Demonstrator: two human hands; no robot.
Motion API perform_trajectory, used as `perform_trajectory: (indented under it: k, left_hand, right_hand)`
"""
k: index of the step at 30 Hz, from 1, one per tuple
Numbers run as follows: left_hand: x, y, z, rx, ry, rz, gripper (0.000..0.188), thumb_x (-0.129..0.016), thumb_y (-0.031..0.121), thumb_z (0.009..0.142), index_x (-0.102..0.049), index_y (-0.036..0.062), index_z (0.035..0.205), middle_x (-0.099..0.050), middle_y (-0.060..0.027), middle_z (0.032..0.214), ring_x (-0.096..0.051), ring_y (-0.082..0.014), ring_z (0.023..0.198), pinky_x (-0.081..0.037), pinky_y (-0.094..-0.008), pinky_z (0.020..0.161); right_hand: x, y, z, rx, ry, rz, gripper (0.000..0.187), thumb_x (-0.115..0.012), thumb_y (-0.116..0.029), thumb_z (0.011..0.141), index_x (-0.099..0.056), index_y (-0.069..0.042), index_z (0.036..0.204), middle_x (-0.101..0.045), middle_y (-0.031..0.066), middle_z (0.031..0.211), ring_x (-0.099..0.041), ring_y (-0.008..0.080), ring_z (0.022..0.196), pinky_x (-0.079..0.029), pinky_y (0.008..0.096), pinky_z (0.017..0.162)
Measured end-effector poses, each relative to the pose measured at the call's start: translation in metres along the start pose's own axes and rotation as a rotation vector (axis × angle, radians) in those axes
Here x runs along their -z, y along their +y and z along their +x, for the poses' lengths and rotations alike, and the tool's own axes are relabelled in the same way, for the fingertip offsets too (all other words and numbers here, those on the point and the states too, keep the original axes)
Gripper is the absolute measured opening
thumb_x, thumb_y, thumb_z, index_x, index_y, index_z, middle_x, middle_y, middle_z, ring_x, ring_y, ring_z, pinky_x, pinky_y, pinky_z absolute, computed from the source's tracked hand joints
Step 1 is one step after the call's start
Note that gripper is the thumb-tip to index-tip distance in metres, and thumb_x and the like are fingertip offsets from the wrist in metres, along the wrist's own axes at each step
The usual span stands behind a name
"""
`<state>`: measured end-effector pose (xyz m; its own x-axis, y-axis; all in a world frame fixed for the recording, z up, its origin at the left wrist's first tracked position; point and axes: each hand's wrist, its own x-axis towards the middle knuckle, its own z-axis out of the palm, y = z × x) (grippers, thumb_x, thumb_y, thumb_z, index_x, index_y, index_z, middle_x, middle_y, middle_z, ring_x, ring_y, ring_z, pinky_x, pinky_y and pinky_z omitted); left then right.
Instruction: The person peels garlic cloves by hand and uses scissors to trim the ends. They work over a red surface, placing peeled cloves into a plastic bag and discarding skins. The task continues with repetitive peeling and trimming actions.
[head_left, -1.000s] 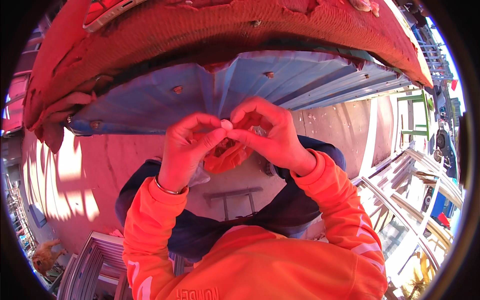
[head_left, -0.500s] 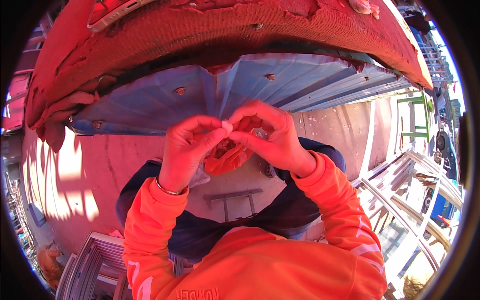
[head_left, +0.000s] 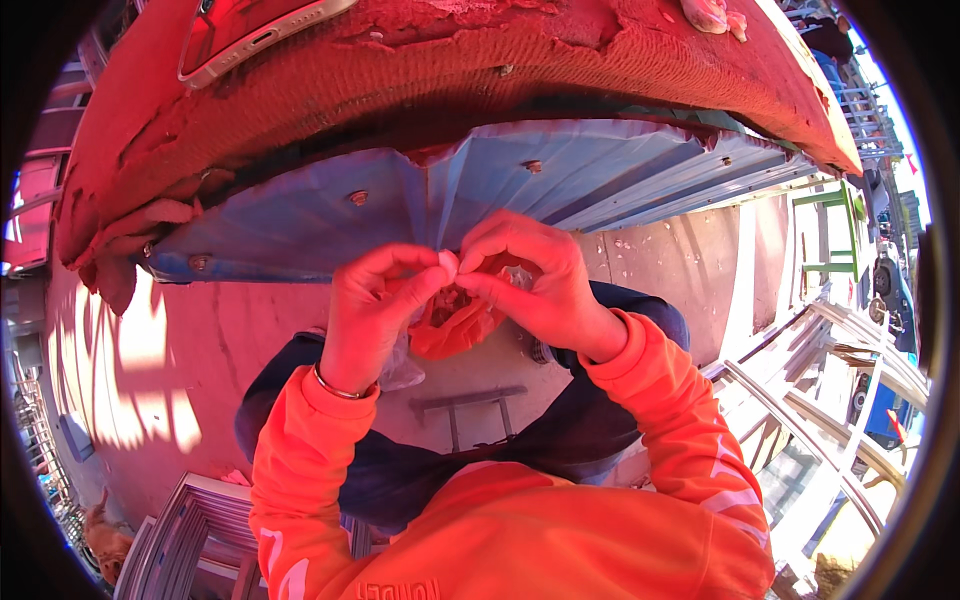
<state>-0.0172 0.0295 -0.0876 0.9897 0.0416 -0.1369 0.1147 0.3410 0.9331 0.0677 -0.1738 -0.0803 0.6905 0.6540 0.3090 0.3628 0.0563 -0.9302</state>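
Note:
My left hand (head_left: 375,310) is closed, thumb and fingers pinching a small pale clove-shaped piece (head_left: 448,264). From the other side, my right hand (head_left: 540,280) pinches at the same piece, so the fingertips of both hands nearly meet. The piece is too small to name for certain. Below the hands, an orange-red plastic bag (head_left: 455,332) gapes open with small bits inside; its upper part is hidden behind my fingers. A clear plastic bag (head_left: 402,372) shows beside it, under my left wrist.
Ahead is a worn red-covered tabletop (head_left: 420,75) with a ribbed blue metal skirt (head_left: 500,180). A phone (head_left: 255,45) and pale pink lumps (head_left: 712,16) lie on it. Metal frames (head_left: 800,400) stand at the right, stacked slats (head_left: 190,530) at lower left, and an animal (head_left: 105,540) beyond them.
Both hands sit slightly lower, still pinching the small pale piece. The tabletop and phone have shifted down a little as the view moved.

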Motion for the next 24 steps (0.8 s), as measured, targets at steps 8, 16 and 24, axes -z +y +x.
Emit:
perform_trajectory:
  k: [8, 16, 24]
  left_hand:
    - [0.012, -0.007, 0.000, 0.028, -0.009, -0.050, 0.013, -0.066, 0.002, 0.102, -0.070, -0.0028, 0.113, -0.072, -0.0049, 0.108, -0.062, -0.0078, 0.097, -0.045, -0.0209, 0.081]
    - [-0.002, -0.010, 0.000, -0.009, 0.043, -0.056, 0.009, -0.069, 0.006, 0.101, -0.072, 0.0018, 0.108, -0.068, 0.0049, 0.087, -0.043, 0.0026, 0.063, -0.024, -0.0200, 0.055]
    - [-0.002, -0.005, -0.004, -0.004, 0.084, 0.076, 0.020, -0.072, 0.013, 0.102, -0.074, -0.0025, 0.114, -0.073, -0.0070, 0.102, -0.065, -0.0140, 0.085, -0.052, -0.0243, 0.070]
  right_hand:
    - [-0.009, -0.003, 0.000, -0.069, 0.078, 0.062, 0.019, -0.077, 0.007, 0.089, -0.070, 0.001, 0.105, -0.068, 0.0096, 0.106, -0.071, 0.0166, 0.093, -0.058, 0.0290, 0.080]
    - [-0.006, 0.001, -0.002, 0.150, 0.062, -0.049, 0.015, -0.076, 0.000, 0.091, -0.068, 0.000, 0.104, -0.064, 0.0093, 0.102, -0.068, 0.0226, 0.087, -0.055, 0.0313, 0.075]
    - [-0.011, 0.006, -0.004, 0.176, 0.086, -0.025, 0.016, -0.075, -0.007, 0.093, -0.064, -0.001, 0.102, -0.063, 0.0082, 0.099, -0.066, 0.0204, 0.079, -0.054, 0.0327, 0.069]
